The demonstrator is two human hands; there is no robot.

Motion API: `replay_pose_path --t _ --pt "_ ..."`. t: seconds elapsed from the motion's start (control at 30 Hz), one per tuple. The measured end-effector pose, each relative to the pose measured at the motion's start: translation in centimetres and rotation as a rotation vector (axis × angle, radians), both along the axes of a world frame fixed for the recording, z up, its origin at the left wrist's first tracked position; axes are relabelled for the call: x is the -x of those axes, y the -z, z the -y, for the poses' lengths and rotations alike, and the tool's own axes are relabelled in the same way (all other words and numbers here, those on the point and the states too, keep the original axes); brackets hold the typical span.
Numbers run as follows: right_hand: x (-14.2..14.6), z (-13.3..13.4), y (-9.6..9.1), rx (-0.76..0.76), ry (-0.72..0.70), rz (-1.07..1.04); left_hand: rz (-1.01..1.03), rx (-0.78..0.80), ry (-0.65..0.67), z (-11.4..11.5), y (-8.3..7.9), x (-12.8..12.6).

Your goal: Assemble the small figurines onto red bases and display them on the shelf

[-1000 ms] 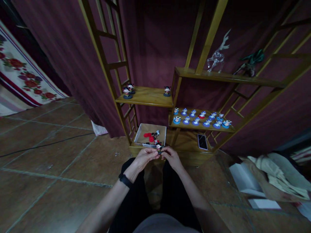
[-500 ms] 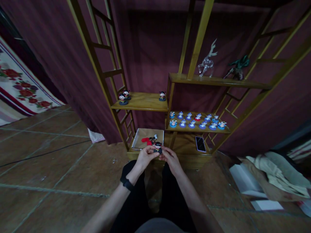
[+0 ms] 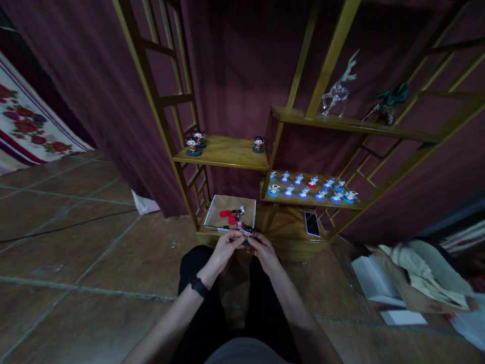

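Both my hands meet in front of my knees and pinch one small figurine (image 3: 247, 232) with a black-haired head and a dark base. My left hand (image 3: 226, 247), with a black band on its wrist, grips it from the left; my right hand (image 3: 262, 251) grips it from the right. Just behind them an open cardboard box (image 3: 223, 206) on the lowest shelf holds red pieces and more small figurine parts.
A wooden shelf unit stands ahead. Its middle-left shelf (image 3: 223, 154) carries three dark figurines (image 3: 192, 145); a lower right shelf holds several blue-based figurines (image 3: 307, 187). A phone (image 3: 312, 223) lies on the bottom board. A glass deer (image 3: 336, 90) stands higher. Cloth and papers (image 3: 413, 275) lie at right.
The camera view has shifted slightly. My hands stay together on the figurine and have turned it a little lower between the fingers.
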State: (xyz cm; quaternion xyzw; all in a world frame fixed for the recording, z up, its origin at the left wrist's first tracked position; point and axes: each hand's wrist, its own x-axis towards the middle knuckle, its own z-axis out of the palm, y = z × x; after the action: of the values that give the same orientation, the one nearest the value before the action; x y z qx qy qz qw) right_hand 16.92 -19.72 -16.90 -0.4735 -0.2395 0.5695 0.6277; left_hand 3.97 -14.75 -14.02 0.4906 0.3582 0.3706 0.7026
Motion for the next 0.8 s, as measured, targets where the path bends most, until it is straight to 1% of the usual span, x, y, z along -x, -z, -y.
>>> replay_pose_path --t 0.17,0.3,0.5,0.57,0.63,0.7,0.8 --pt "0.0 -1.0 0.1 0.029 -0.057 -0.070 -0.006 0.023 -0.010 -0.8 0.6 0.2" --pt "-0.2 -1.4 0.0 0.050 -0.081 -0.091 -0.013 0.057 -0.022 -1.3 0.6 0.2" --pt "-0.7 -1.9 0.3 0.059 -0.102 -0.089 -0.013 0.082 -0.025 -1.8 0.6 -0.1" --pt "-0.8 -2.1 0.3 0.055 -0.090 -0.092 -0.004 0.082 -0.022 -2.0 0.5 -0.2" --pt "-1.0 -2.2 0.1 0.038 -0.047 -0.097 0.022 0.064 0.008 -2.2 0.3 -0.4" --pt "-1.1 -2.4 -0.4 0.022 -0.007 -0.093 0.036 0.035 0.052 -2.6 0.0 -0.5" --pt "-1.3 -2.6 -1.3 0.000 -0.004 -0.067 -0.019 -0.021 0.099 -3.2 -0.5 -0.6"
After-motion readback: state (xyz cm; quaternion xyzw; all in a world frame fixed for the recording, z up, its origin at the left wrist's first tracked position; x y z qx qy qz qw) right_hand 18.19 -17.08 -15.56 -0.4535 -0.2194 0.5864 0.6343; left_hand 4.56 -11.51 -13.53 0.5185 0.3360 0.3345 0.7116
